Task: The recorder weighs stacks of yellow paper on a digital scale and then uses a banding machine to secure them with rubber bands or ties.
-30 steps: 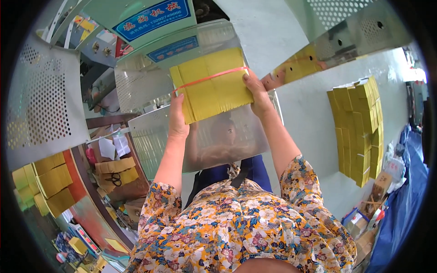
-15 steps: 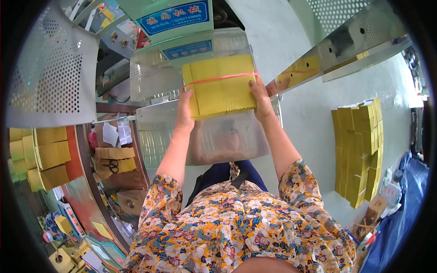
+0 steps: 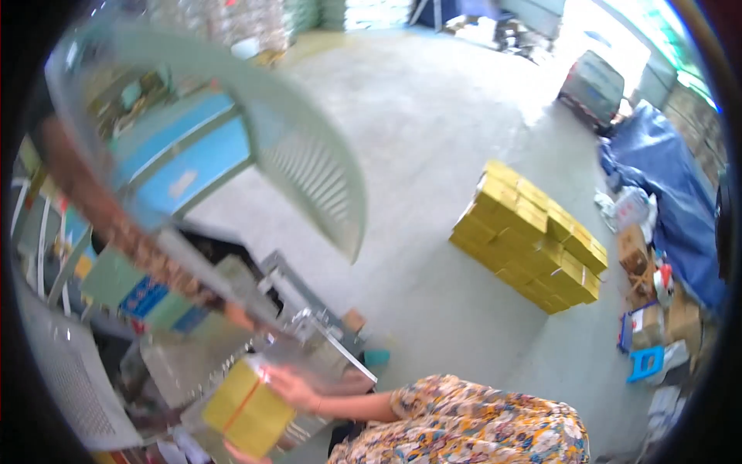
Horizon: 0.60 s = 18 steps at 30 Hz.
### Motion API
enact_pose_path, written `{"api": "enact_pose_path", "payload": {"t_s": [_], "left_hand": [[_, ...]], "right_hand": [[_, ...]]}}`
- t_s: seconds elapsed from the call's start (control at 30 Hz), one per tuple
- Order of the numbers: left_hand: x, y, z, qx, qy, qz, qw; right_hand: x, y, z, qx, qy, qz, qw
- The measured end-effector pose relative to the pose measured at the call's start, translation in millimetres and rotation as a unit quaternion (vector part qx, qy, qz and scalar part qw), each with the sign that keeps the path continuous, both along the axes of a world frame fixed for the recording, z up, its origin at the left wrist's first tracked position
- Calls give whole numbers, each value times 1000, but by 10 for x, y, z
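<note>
A yellow bundle (image 3: 247, 406) bound with an orange band sits inside a clear plastic bag (image 3: 309, 363) at the lower left of the blurred head view. My right hand (image 3: 290, 385) grips the bundle's upper right edge through the bag, its forearm reaching out from a floral sleeve (image 3: 464, 421). Only a sliver of my left hand (image 3: 234, 453) shows under the bundle at the bottom edge, touching it. The bundle hangs in front of a grey metal machine (image 3: 309, 325).
A large stack of yellow bundles (image 3: 533, 240) stands on the concrete floor (image 3: 417, 116) to the right. Beyond it lie a blue tarp (image 3: 665, 193), cardboard boxes (image 3: 634, 247) and a small blue stool (image 3: 645, 363). A pale green perforated panel (image 3: 309, 170) curves overhead at left.
The view has swung sharply, so the bundle and both hands now sit at the lower left instead of top centre. The floor and yellow stack fill the frame. Both hands still hold the bundle.
</note>
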<state>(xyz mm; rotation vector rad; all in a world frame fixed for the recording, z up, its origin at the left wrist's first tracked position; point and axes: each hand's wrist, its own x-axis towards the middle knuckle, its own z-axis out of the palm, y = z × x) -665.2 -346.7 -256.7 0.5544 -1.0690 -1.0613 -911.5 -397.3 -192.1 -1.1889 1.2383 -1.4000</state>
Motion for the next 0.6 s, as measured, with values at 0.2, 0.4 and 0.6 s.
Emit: {"api": "enact_pose_path", "payload": {"t_s": [0.2,0.4,0.6], "left_hand": [[-1158,-732,68,74,12,-49,996],[-1242,-603,931,205,-45,-34,977],[-1080,-410,1791,333,-95,-3,938]], "right_hand": [[-472,29,369,37,127,23,991],[-544,-10,536,65,159,20,985],[-501,5,436,9,138,-96,986]]}}
